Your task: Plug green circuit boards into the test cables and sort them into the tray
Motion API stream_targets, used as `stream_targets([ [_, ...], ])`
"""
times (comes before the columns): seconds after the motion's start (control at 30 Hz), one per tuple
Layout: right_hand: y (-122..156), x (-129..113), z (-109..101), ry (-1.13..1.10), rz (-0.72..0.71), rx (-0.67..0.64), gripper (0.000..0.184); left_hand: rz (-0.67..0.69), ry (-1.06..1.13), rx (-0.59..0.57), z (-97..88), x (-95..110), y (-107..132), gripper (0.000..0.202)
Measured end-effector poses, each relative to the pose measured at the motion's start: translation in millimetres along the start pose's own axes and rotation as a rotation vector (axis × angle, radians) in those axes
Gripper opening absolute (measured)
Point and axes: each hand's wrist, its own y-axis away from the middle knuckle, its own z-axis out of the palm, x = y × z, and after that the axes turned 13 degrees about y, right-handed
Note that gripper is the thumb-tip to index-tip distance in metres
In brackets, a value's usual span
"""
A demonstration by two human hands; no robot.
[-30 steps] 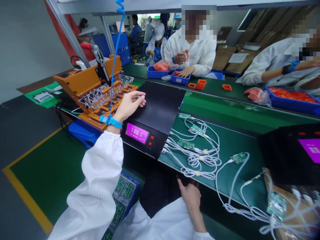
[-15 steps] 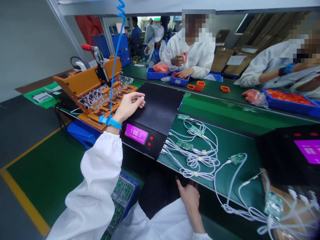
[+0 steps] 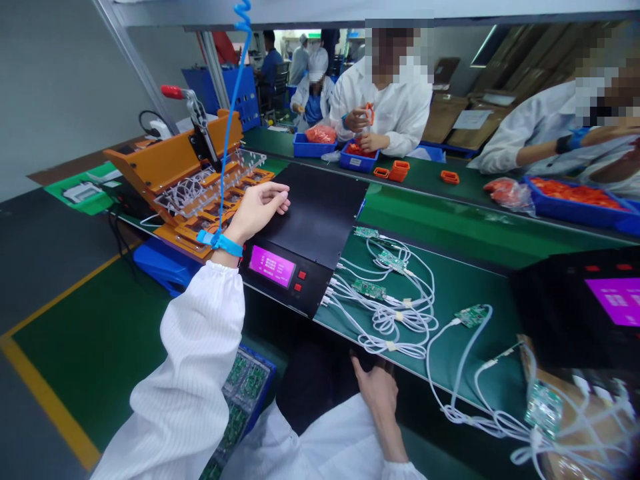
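My left hand (image 3: 260, 208) lies on the top of a black tester box (image 3: 325, 213), fingers stretched out loosely and holding nothing. A blue wrist strap (image 3: 221, 243) with a coiled blue cord (image 3: 229, 133) is on that wrist. The box has a purple display (image 3: 273, 265) on its front. My right hand (image 3: 380, 395) rests low at the bench's front edge, thumb apart, fingers pointing under the edge, nothing in it. White cables with small green circuit boards (image 3: 395, 310) lie on the green mat just beyond it.
An orange clamp fixture (image 3: 193, 187) with a red-handled lever stands left of the box. A blue tray of green boards (image 3: 247, 390) sits below the bench. A second black tester (image 3: 580, 307) is at right. Across the belt, people in white coats handle orange parts from blue bins (image 3: 357, 160).
Both hands stay where they were. Only the camera has shifted slightly.
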Motion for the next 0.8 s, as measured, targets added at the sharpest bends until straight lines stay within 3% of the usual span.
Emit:
stream_targets([
  [0.8,-1.7,1.5,5.3,-0.006,-0.004,0.017,0.086,-0.018,0.022,-0.012,-0.7,-0.7,0.4,0.018],
])
